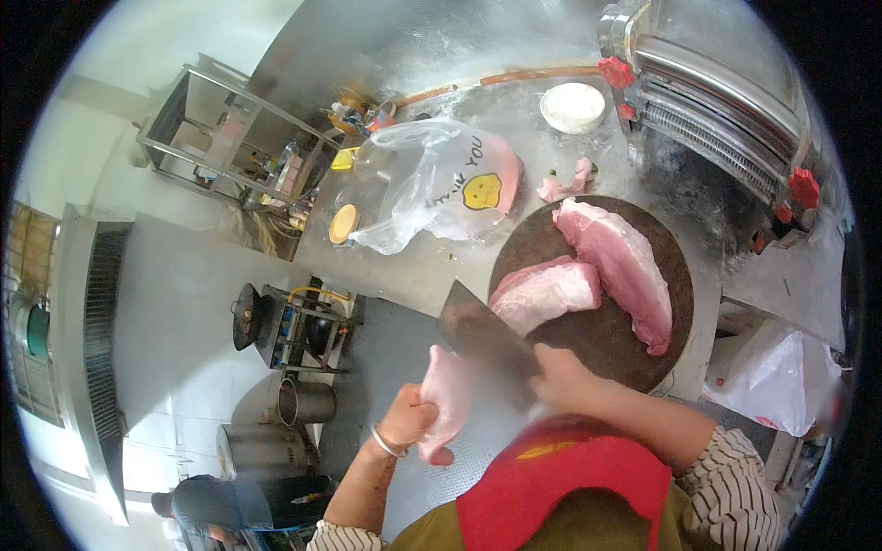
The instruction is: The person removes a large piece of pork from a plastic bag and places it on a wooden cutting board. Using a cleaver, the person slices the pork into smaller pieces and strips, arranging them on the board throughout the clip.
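Observation:
My left hand (411,417) grips a pale pink piece of meat (446,403), held up over the floor in front of the counter edge. A broad-bladed cleaver (479,327) is in my right hand (561,379); its blade is blurred and points towards the upper left. Beyond it, a round dark chopping board (579,344) bears two large cuts of raw meat. The shorter cut (551,293) has a whitish fat side and lies partly behind the blade. Right of it lies the longer pink cut (620,268), with fat along one edge.
A clear plastic bag (427,186) with pink contents lies past the board, near meat scraps (568,182) and a bowl of white powder (572,108). A roller machine (716,103) stands at right, above a white bag (765,379). Another person (220,506) bends at lower left.

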`<state>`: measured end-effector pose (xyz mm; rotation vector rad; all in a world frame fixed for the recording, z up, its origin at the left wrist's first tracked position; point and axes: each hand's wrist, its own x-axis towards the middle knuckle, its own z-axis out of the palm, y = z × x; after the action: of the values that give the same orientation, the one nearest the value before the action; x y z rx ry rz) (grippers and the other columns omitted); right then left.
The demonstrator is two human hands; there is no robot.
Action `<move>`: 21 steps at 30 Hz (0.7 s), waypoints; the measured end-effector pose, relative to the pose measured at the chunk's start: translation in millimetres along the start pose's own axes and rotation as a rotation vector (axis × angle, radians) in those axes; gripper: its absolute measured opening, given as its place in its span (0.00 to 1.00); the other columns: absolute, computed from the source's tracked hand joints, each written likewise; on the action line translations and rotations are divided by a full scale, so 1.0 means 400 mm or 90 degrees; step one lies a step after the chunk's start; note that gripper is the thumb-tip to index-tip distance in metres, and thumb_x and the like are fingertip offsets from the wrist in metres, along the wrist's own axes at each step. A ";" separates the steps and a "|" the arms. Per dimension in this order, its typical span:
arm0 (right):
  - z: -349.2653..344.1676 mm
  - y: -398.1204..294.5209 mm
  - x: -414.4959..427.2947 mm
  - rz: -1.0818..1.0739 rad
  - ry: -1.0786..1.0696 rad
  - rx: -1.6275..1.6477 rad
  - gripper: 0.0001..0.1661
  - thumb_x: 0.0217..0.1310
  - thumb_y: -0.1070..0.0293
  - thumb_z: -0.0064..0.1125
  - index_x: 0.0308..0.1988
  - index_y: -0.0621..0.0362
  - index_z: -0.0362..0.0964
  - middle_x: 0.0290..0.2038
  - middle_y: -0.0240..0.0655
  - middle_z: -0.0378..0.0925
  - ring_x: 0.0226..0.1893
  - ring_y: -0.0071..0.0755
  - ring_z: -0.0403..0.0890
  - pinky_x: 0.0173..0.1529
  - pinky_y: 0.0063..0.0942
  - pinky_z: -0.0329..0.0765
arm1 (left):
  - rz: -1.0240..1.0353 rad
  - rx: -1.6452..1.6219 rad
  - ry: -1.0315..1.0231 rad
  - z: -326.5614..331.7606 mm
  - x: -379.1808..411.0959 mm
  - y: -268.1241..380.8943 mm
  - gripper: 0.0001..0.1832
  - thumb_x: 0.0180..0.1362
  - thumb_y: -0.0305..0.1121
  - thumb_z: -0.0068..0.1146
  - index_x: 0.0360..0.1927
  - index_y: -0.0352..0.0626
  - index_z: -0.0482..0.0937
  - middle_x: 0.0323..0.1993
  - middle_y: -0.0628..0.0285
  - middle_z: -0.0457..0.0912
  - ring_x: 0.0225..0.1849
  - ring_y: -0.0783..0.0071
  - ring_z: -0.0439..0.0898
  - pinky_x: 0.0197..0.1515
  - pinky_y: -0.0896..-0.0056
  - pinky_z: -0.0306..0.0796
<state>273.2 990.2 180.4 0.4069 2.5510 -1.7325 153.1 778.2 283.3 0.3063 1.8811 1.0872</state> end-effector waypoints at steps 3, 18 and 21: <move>0.065 0.008 0.082 -0.050 0.065 0.046 0.16 0.47 0.70 0.58 0.34 0.67 0.63 0.31 0.59 0.73 0.38 0.62 0.73 0.42 0.46 0.70 | 0.041 -0.010 -0.044 0.037 0.029 0.014 0.14 0.39 0.20 0.39 0.27 0.33 0.78 0.24 0.68 0.77 0.24 0.79 0.75 0.27 0.79 0.68; -0.171 -0.022 -0.055 0.019 -0.047 0.203 0.13 0.47 0.72 0.54 0.35 0.67 0.65 0.19 0.42 0.71 0.14 0.36 0.73 0.21 0.33 0.71 | 0.063 -0.063 0.056 -0.074 -0.013 0.113 0.18 0.38 0.19 0.37 0.31 0.29 0.77 0.26 0.62 0.78 0.25 0.77 0.76 0.27 0.80 0.69; -0.168 -0.019 -0.133 0.140 -0.169 0.283 0.12 0.49 0.71 0.53 0.34 0.65 0.65 0.18 0.39 0.71 0.13 0.32 0.72 0.20 0.31 0.70 | 0.053 -0.073 0.011 -0.068 0.005 0.137 0.16 0.38 0.19 0.37 0.29 0.30 0.77 0.26 0.63 0.78 0.24 0.78 0.76 0.26 0.79 0.69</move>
<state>330.8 1038.7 222.0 0.4158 1.8619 -2.0924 118.6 795.9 330.3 0.3130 1.8260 1.2519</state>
